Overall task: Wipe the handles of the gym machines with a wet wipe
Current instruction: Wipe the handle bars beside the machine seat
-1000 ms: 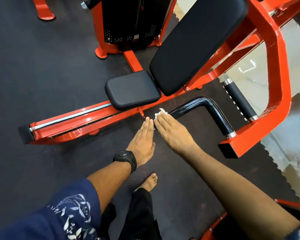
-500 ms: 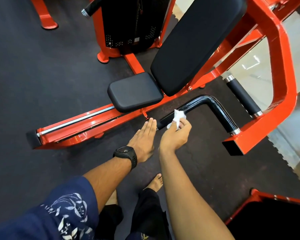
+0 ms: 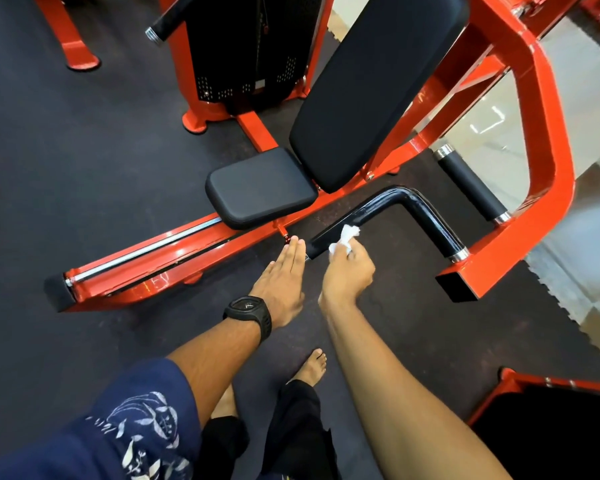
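Gym floor (image 3: 84,168), mid-frame: wiping begins.
Right hand (image 3: 349,271), flat before, now pinches wet wipe (image 3: 345,239) onto black handle (image 3: 413,206); left hand (image 3: 284,278) stays flat at its tip.

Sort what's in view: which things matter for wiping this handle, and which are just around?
In the job: wet wipe, right hand pinching it, black bent handle, foam-grip handle nearby.
Just around: seat pad, back pad, wristwatch, left hand.

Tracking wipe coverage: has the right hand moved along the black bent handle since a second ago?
Yes. The right hand with the wet wipe has slid from the free end of the black handle toward its bend; that end, covered before, now shows.
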Motion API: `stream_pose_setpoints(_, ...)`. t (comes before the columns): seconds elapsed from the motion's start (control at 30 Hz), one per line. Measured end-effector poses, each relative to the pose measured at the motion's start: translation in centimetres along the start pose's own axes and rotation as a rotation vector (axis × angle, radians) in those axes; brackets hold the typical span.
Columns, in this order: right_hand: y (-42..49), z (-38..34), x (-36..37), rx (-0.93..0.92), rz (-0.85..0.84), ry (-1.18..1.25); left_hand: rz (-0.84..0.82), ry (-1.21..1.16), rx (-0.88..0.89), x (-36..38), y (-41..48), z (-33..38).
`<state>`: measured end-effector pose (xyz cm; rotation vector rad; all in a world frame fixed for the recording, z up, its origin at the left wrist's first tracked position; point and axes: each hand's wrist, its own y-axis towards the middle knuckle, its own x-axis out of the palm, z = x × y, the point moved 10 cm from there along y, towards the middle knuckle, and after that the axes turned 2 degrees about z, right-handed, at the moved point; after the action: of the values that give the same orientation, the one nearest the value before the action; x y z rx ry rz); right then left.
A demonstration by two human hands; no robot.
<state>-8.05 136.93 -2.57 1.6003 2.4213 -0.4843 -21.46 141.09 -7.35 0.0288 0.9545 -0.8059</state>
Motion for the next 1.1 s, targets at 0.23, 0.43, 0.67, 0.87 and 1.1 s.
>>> stream_pose_setpoints(0.23, 2.4, 1.8, 1.9, 0.304, -0.012, 0.34, -0.02, 0.01, -0.001, -0.1, 0.0, -0.1)
stream_pose_setpoints(0.43, 0.5, -3.2, -0.8, -0.19, 0.173, 0.01, 0.002, 0.028, 0.009, -0.3, 0.0, 0.1)
stream_pose_setpoints(0.67, -0.8, -6.6, 1.7, -0.866, -0.26, -0.628, -0.013, 0.036, 0.02, -0.2, 0.0, -0.1)
stream_pose_setpoints(0.87, 2.5, -8.3, 1.7, -1.107, -0.234, -0.787, -0.004, 0.03, 0.02, -0.2, 0.2, -0.1)
stream_pose_setpoints(1.1, 0.3, -7.3, 4.5, -1.491, -0.535, -0.991, -0.009, 0.044, 0.014, -0.2, 0.2, -0.2)
